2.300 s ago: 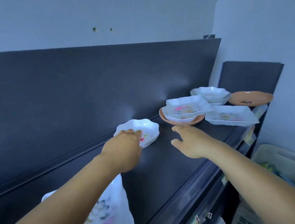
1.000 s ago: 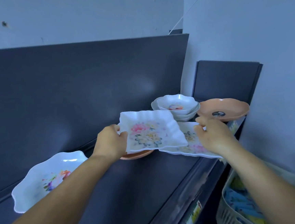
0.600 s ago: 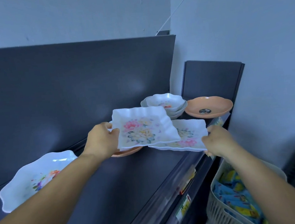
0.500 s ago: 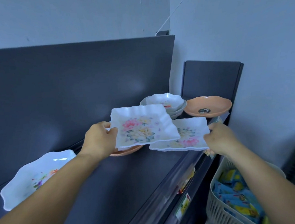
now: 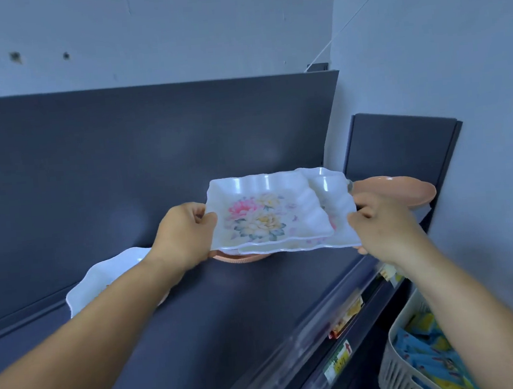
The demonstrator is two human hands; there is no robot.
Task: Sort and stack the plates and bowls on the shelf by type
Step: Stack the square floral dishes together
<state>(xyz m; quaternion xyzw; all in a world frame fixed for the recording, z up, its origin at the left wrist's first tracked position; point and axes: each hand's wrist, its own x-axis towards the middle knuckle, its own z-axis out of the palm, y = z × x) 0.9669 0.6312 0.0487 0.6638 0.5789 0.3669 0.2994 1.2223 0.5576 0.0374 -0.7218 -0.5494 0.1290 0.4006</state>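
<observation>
Since half a second ago the right plate [image 5: 341, 208] has slid left under the top plate [image 5: 266, 215], both above the shelf [image 5: 227, 305]. Left of them a wavy bowl [image 5: 107, 275] sits. The left hand [image 5: 184, 234] pinches the top plate's edge; the right hand [image 5: 382, 223] grips the lower plate. An orange dish [image 5: 404, 192] lies right.

shop | price labels [image 5: 338, 364] on shelf edge [image 5: 292, 340] | stocked basket [image 5: 400, 368]

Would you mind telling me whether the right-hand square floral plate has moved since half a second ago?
Yes. The right hand has slid the lower square floral plate leftward, away from the peach round dish, under the other plate.
</observation>
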